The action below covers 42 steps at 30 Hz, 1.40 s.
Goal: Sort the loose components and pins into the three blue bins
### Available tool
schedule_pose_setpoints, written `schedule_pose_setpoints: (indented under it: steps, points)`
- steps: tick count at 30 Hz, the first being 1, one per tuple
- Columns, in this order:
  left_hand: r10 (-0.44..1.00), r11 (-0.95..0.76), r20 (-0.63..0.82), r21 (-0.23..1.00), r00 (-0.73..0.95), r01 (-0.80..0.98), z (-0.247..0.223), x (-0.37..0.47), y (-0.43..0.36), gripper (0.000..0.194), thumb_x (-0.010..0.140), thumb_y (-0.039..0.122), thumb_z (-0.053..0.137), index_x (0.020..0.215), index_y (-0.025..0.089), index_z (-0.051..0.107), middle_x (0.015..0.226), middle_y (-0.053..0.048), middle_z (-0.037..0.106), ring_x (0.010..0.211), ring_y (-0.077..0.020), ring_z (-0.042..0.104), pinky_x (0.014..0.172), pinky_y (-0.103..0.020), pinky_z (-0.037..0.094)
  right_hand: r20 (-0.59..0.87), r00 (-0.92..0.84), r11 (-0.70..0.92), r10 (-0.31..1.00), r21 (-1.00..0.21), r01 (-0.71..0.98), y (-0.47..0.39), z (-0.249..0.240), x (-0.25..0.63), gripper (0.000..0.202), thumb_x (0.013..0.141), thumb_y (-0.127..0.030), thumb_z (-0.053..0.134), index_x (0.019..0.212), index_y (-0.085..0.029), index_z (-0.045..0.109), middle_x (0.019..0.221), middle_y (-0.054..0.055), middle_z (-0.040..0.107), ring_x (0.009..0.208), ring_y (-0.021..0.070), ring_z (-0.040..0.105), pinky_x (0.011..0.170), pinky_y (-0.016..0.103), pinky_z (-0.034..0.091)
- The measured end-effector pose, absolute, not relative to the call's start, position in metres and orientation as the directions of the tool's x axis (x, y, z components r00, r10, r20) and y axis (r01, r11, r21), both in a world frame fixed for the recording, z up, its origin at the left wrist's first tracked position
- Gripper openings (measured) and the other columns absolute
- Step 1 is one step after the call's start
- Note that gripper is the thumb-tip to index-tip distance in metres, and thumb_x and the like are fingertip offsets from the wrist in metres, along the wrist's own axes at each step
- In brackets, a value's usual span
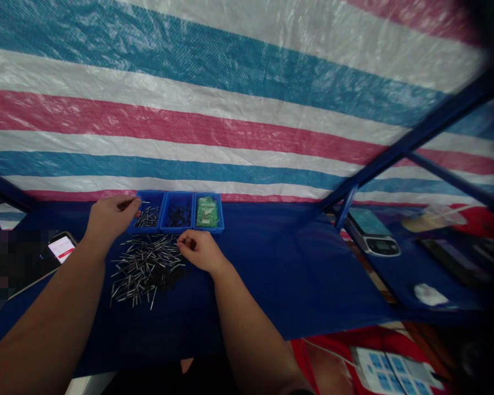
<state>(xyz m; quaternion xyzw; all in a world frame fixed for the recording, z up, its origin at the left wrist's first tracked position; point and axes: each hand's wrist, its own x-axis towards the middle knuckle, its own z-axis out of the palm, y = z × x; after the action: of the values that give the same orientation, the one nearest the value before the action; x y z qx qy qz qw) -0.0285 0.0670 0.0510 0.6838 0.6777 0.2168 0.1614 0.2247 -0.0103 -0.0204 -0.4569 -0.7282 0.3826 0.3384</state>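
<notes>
Thin metal rods lie in a loose pile on the blue table, with dark small pieces at its right side. Behind the pile stand three blue bins: the left bin holds short metal pins, the middle bin dark pieces, the right bin green-tinted bags. My left hand is over the left edge of the left bin, fingers pinched on something I cannot make out. My right hand is at the pile's right edge, below the right bin, its fingers closed; what they hold is hidden.
A phone with a lit screen lies at the left. At the right are a scale, a crumpled white item and blue metal frame bars. Striped sheeting hangs behind the table.
</notes>
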Motion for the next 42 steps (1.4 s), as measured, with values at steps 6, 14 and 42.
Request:
schedule_pose_setpoints:
  steps: [6, 14, 42]
  points:
    - [0.993, 0.022, -0.110, 0.572, 0.050, 0.820, 0.046, -0.033, 0.066, 0.055, 0.092, 0.044, 0.052, 0.137, 0.014, 0.059, 0.091, -0.004, 0.076, 0.073, -0.0190, 0.070, 0.072, -0.029, 0.053, 0.159, -0.357, 0.309, 0.920, -0.856, 0.414, -0.010, -0.020, 0.225, 0.008, 0.088, -0.021, 0.061, 0.089, -0.018, 0.068, 0.065, -0.004, 0.057, 0.060, 0.0099, 0.051, 0.060, 0.022, 0.036]
    - [0.980, -0.053, -0.159, 0.380, 0.122, 0.923, 0.034, -0.067, -0.010, 0.043, 0.085, 0.051, 0.056, 0.113, 0.021, 0.071, 0.096, -0.005, 0.076, 0.084, -0.0250, 0.069, 0.077, -0.035, 0.050, 0.142, -0.372, 0.322, 0.917, -0.814, 0.484, -0.010, -0.021, 0.225, 0.008, 0.090, -0.021, 0.061, 0.089, -0.017, 0.067, 0.064, -0.004, 0.056, 0.057, 0.0091, 0.049, 0.058, 0.023, 0.034]
    - [0.958, -0.284, 0.138, 0.559, 0.251, 0.779, -0.037, -0.073, -0.096, 0.032, 0.093, 0.049, 0.056, 0.105, 0.022, 0.067, 0.099, -0.005, 0.069, 0.081, -0.0200, 0.066, 0.073, -0.031, 0.053, 0.206, -0.362, 0.396, 0.909, -0.693, 0.602, -0.018, -0.001, 0.221, 0.006, 0.088, -0.019, 0.064, 0.090, -0.018, 0.069, 0.069, -0.002, 0.061, 0.063, 0.0108, 0.052, 0.061, 0.024, 0.036]
